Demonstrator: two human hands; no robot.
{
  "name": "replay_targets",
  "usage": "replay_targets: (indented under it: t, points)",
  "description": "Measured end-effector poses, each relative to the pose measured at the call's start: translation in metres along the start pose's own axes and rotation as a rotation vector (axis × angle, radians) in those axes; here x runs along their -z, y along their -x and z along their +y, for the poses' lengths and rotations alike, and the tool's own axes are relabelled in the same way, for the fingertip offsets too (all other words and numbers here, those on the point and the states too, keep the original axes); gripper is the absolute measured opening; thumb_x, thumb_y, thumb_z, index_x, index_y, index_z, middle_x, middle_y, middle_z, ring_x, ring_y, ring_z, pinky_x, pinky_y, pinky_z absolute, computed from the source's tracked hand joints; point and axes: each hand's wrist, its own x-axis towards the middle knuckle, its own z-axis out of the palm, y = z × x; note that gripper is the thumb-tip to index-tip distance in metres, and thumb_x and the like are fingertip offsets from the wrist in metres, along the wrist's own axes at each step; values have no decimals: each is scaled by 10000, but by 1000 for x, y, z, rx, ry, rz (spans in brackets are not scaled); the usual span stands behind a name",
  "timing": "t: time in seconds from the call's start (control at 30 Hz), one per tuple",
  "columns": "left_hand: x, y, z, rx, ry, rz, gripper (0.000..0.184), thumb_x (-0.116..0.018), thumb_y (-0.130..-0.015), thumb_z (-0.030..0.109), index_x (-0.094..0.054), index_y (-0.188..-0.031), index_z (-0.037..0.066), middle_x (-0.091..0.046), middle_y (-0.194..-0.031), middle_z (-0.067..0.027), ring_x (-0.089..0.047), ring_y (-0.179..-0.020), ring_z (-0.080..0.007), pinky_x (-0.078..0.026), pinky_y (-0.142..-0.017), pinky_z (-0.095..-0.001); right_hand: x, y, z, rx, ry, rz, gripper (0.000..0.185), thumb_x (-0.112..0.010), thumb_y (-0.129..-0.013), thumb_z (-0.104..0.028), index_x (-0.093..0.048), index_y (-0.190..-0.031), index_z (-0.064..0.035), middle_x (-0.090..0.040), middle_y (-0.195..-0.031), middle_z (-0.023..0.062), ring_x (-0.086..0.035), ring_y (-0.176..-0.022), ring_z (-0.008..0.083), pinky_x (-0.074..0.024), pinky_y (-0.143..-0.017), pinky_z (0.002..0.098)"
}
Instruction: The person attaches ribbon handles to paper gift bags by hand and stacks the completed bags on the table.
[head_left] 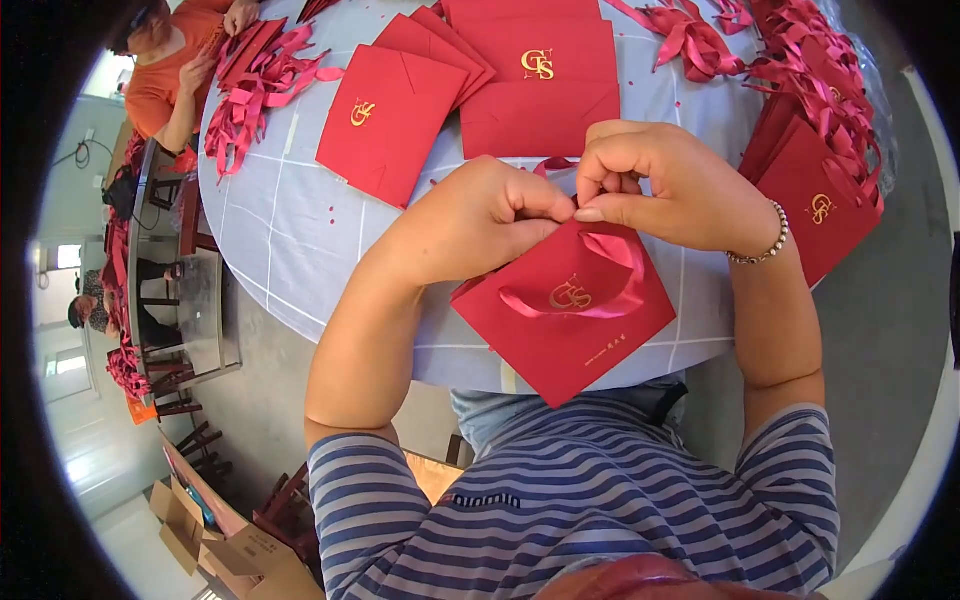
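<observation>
A red paper gift bag (590, 345) with a gold emblem lies tilted at the table's near edge, one corner over it. Its pink ribbon handle (570, 312) loops across the front. At the bag's upper edge, my left hand (490, 215) is closed, thumb and forefinger pinching that edge. My right hand (665, 190) meets it there, fingers curled and thumb tip against the bag's edge; whatever lies inside its pinch is hidden. A short piece of dark pink ribbon (553, 166) shows just beyond, between the two hands.
Flat red bags (395, 120) and a larger stack (540, 85) lie ahead on the white tablecloth (260, 235). Finished-looking bags with ribbons (820, 200) stand at right. Loose ribbons (690, 40) lie at the back. A person in orange (165, 80) sits across at left.
</observation>
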Motion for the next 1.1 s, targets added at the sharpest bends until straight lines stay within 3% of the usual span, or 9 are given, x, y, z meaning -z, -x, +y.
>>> replay_targets:
  t: [0.07,0.17,0.37,0.5,0.6,0.73,0.8,1.03,1.1]
  points:
    - [0,-1,6,-109,-333,12,157,-643,-829,0,-700,-976,9,-701,-802,-111,-667,-712,-170,-504,-656,-287,0,0,-1,15,45,-19,115,-737,-814,-66,-640,-852,-19,-543,-780,33,-506,-667,144,-416,-597,273]
    - [-2,-2,5,-184,-423,42,146,-654,-801,18,-701,-939,23,-683,-812,-157,-670,-724,-293,-515,-658,-347,2,2,-1,9,86,-60,111,-744,-812,-69,-656,-860,-21,-529,-769,26,-476,-643,142,-397,-573,284]
    - [4,2,6,-294,-554,-6,97,-686,-799,7,-674,-894,-4,-657,-790,-160,-649,-730,-338,-510,-652,-360,6,-1,13,37,-151,-212,94,-744,-811,-55,-665,-828,-7,-477,-675,24,-456,-630,146,-394,-578,300]
    - [5,5,7,-364,-564,-25,109,-684,-808,-3,-687,-917,-9,-664,-777,-144,-663,-703,-294,-517,-636,-335,8,-2,11,66,-186,-332,110,-753,-804,-83,-672,-809,-8,-479,-651,25,-447,-605,149,-375,-566,298]
    - [21,9,6,-71,-470,-24,98,-690,-849,13,-690,-932,-38,-677,-756,-80,-642,-655,-124,-515,-602,-263,19,2,1,61,-289,-421,130,-764,-797,-115,-676,-807,-19,-488,-657,17,-446,-596,139,-360,-555,292]
    - [25,5,-6,33,-319,71,91,-672,-872,22,-694,-931,-44,-685,-764,-63,-628,-649,-107,-513,-600,-260,23,6,7,52,-344,-473,142,-769,-792,-121,-670,-796,-19,-498,-666,7,-446,-599,123,-352,-550,284]
    - [25,3,-8,103,-475,166,100,-650,-884,15,-697,-946,-47,-691,-772,-57,-632,-663,-104,-511,-602,-257,24,8,11,25,-288,-434,147,-771,-789,-120,-666,-791,-17,-499,-668,8,-445,-600,122,-351,-549,282]
    - [23,-4,-14,3,-655,522,200,-658,-884,22,-686,-1073,-37,-657,-739,-50,-577,-647,-87,-477,-599,-248,46,18,2,34,-101,-230,91,-722,-803,-53,-662,-836,6,-552,-727,16,-466,-645,85,-392,-593,249]
    - [23,-4,-12,45,-379,527,318,-710,-837,74,-666,-1135,-30,-651,-708,-125,-624,-623,-173,-496,-609,-306,47,23,-8,21,-36,-67,113,-722,-776,-53,-622,-742,-12,-466,-674,10,-438,-636,130,-364,-586,279]
